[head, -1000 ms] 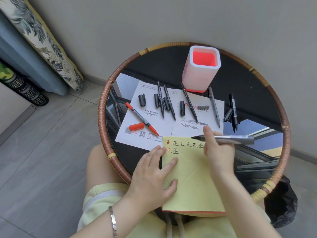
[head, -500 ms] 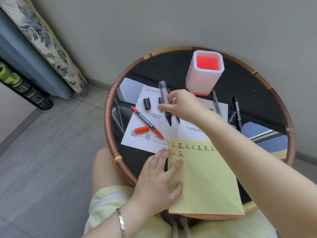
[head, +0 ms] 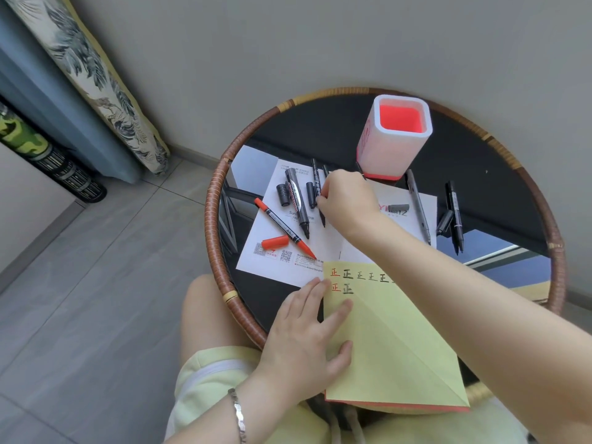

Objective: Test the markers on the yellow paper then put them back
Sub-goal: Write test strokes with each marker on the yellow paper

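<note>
A: Where are the right hand [head: 347, 200] and its fingers [head: 321, 200] sitting?

B: They are curling narrowly at a thin black pen [head: 318, 190] on the white leaflet [head: 266, 229]. I cannot tell whether they are gripping it or only touching it. The pen's long axis is running from the far side toward the person, tip nearer, and it is lying right under the fingertips, so the right hand is by far the nearer one.

A: And the left hand [head: 304, 344]?

B: It is lying flat and spread, pressing the left edge of the yellow paper [head: 384, 347] onto the surface [head: 480, 174].

A: The other markers?

B: A thick black marker [head: 296, 200] is lying just left of the pen, roughly parallel to it, and a red marker [head: 283, 230] is slanting beside its loose red cap [head: 275, 242]. The holder [head: 384, 155] is standing behind, empty as far as I can see.

A: Any writing?

B: The paper is showing 正 in red and black, in 2 rows. The leaflet is showing QR codes and "Sun…", the rest hidden; the marker's label is too blurred to read.
</note>
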`<state>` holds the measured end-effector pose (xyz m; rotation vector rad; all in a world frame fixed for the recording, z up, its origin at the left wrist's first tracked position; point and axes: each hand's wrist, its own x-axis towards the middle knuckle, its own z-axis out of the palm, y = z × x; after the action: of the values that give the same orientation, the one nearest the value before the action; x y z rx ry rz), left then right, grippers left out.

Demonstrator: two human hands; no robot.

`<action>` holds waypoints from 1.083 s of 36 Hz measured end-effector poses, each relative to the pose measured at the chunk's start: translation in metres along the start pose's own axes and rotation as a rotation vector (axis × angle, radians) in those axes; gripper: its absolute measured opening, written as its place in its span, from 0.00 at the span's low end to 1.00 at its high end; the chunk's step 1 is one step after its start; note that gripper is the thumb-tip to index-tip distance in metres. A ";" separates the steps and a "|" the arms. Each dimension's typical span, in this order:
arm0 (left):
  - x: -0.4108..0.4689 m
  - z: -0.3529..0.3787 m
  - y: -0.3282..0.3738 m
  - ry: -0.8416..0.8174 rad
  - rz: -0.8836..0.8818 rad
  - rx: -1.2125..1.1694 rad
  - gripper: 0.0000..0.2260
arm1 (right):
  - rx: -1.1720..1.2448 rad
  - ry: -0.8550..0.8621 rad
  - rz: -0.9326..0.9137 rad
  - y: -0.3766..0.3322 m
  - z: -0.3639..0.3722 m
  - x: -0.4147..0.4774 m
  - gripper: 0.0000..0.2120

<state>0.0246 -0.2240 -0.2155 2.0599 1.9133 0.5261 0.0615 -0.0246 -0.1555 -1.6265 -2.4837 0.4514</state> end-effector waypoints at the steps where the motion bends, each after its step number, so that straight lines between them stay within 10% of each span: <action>1: 0.000 0.000 0.000 0.002 0.001 -0.003 0.21 | -0.025 -0.018 0.007 0.000 0.000 0.000 0.17; 11: 0.000 -0.002 0.001 0.003 0.009 -0.003 0.21 | -0.016 -0.074 0.104 -0.011 0.005 -0.004 0.16; 24: 0.002 0.002 0.006 0.044 -0.013 0.037 0.20 | 1.169 -0.118 0.411 0.034 -0.038 -0.072 0.10; 31: 0.004 0.008 0.011 0.064 -0.036 0.045 0.19 | 1.187 0.327 0.339 0.070 -0.043 -0.125 0.10; 39: 0.003 0.005 0.011 0.042 -0.032 0.050 0.20 | 1.181 0.241 0.352 0.072 -0.005 -0.153 0.05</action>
<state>0.0369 -0.2217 -0.2153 2.0612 1.9992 0.5234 0.1878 -0.1362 -0.1672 -1.3814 -1.2221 1.3205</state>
